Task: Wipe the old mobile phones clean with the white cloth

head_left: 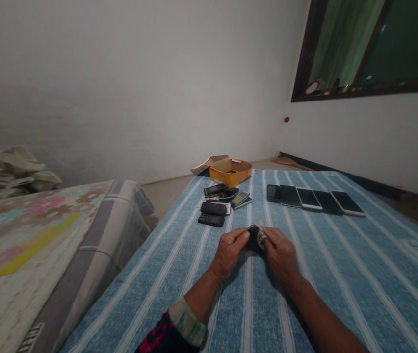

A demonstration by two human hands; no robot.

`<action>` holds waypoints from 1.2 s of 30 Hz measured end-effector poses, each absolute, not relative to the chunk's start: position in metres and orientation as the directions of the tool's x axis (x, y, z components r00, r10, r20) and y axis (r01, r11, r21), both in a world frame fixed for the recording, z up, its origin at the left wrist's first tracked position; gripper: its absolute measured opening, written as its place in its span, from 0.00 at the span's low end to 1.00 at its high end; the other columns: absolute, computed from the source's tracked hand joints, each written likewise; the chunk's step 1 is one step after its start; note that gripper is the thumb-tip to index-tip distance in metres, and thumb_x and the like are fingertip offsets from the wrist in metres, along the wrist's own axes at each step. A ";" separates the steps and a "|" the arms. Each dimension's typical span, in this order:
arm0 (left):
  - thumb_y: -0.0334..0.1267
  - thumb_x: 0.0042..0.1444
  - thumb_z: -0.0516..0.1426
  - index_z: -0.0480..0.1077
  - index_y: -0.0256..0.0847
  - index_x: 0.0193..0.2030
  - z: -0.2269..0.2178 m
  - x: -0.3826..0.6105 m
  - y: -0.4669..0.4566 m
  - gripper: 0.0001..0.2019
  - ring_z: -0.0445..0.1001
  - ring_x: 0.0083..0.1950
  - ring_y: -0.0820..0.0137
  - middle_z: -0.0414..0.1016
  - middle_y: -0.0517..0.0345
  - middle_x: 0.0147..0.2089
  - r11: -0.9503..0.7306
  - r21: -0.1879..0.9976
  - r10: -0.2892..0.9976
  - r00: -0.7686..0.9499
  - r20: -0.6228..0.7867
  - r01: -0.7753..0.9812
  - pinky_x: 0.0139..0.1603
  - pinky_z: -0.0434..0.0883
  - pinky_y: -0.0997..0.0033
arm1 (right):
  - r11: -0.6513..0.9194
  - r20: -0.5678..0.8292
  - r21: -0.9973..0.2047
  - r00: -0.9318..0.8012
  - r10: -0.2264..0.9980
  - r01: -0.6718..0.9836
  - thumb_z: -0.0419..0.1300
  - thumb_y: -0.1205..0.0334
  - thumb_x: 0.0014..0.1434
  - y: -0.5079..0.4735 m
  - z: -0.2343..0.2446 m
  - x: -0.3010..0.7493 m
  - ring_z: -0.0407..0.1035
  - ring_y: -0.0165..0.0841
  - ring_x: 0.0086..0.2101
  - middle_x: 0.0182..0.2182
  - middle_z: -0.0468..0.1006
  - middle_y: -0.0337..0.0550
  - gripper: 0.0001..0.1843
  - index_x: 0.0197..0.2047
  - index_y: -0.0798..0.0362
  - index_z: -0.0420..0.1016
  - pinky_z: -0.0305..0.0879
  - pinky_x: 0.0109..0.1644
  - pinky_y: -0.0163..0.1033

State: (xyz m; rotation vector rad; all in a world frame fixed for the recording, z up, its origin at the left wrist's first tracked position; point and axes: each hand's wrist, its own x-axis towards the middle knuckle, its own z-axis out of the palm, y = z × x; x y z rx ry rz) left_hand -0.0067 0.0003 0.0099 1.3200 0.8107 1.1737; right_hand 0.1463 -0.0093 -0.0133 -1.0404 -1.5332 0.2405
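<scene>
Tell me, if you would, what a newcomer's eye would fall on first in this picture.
The left hand and right hand stand out first, holding a small dark object between them on a blue striped cloth. Farther along the cloth, five smartphones lie in a row on the right, and keypad phones sit on the left, near an orange cardboard box.

I can't make out the small black object [253, 237] between the left hand [228, 253] and right hand [280, 255]; their fingers cover most of it; the dark bit [231, 171] inside the orange cardboard box [230, 175] is too small to tell; just before that box, the phones [219, 200] overlap, hiding parts of each other; well before it, the bottom edge cuts off the left sleeve [165, 336].
</scene>
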 end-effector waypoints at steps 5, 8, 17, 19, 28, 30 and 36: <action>0.51 0.57 0.60 0.78 0.35 0.48 0.009 -0.007 0.000 0.21 0.76 0.43 0.61 0.80 0.48 0.41 -0.151 0.973 0.921 0.334 0.202 -0.174 0.48 0.72 0.61 | 0.645 0.747 -0.633 0.118 0.654 0.429 0.52 0.67 0.62 -0.011 -0.010 0.142 0.74 0.36 0.46 0.44 0.80 0.49 0.17 0.50 0.51 0.78 0.70 0.52 0.44; 0.50 0.58 0.60 0.78 0.35 0.49 0.009 -0.007 0.000 0.21 0.76 0.45 0.59 0.80 0.47 0.43 -0.145 0.977 0.927 0.322 0.190 -0.158 0.48 0.72 0.61 | 0.608 0.696 -0.683 0.108 0.710 0.404 0.53 0.67 0.61 -0.009 -0.011 0.146 0.75 0.36 0.44 0.42 0.80 0.47 0.16 0.48 0.51 0.79 0.71 0.49 0.42; 0.48 0.58 0.59 0.78 0.34 0.48 0.014 -0.006 -0.004 0.20 0.76 0.41 0.62 0.79 0.48 0.40 -0.179 0.972 0.910 0.349 0.223 -0.154 0.48 0.72 0.61 | 0.640 0.733 -0.653 0.125 0.669 0.405 0.53 0.65 0.63 -0.014 -0.009 0.141 0.74 0.36 0.45 0.43 0.80 0.48 0.16 0.49 0.51 0.79 0.70 0.50 0.42; 0.48 0.58 0.60 0.78 0.34 0.48 0.015 -0.005 -0.005 0.20 0.76 0.41 0.62 0.80 0.48 0.40 -0.174 0.972 0.914 0.341 0.220 -0.159 0.47 0.72 0.61 | 0.624 0.709 -0.677 0.117 0.695 0.391 0.54 0.64 0.63 -0.013 -0.010 0.143 0.74 0.36 0.44 0.43 0.80 0.47 0.16 0.49 0.51 0.79 0.70 0.50 0.42; 0.50 0.55 0.61 0.79 0.34 0.48 0.018 -0.007 -0.004 0.22 0.77 0.42 0.60 0.81 0.46 0.41 -0.127 0.976 0.939 0.296 0.175 -0.175 0.44 0.73 0.62 | 0.528 0.590 -0.776 0.104 0.800 0.344 0.55 0.63 0.61 -0.006 -0.018 0.153 0.74 0.37 0.44 0.42 0.80 0.46 0.15 0.47 0.51 0.80 0.69 0.50 0.43; 0.51 0.54 0.62 0.79 0.33 0.47 0.016 -0.009 -0.002 0.23 0.77 0.41 0.60 0.81 0.46 0.40 -0.111 0.977 0.936 0.310 0.164 -0.182 0.43 0.73 0.62 | 0.531 0.598 -0.766 0.100 0.795 0.362 0.55 0.64 0.61 -0.007 -0.018 0.153 0.74 0.37 0.44 0.42 0.80 0.47 0.15 0.46 0.52 0.80 0.69 0.50 0.42; 0.51 0.52 0.63 0.80 0.32 0.46 0.011 -0.014 0.004 0.23 0.77 0.42 0.60 0.81 0.45 0.40 -0.062 0.976 0.933 0.336 0.131 -0.210 0.45 0.73 0.61 | 0.563 0.645 -0.713 0.075 0.761 0.417 0.53 0.66 0.61 -0.008 -0.016 0.152 0.74 0.36 0.41 0.40 0.79 0.47 0.15 0.45 0.53 0.79 0.69 0.47 0.40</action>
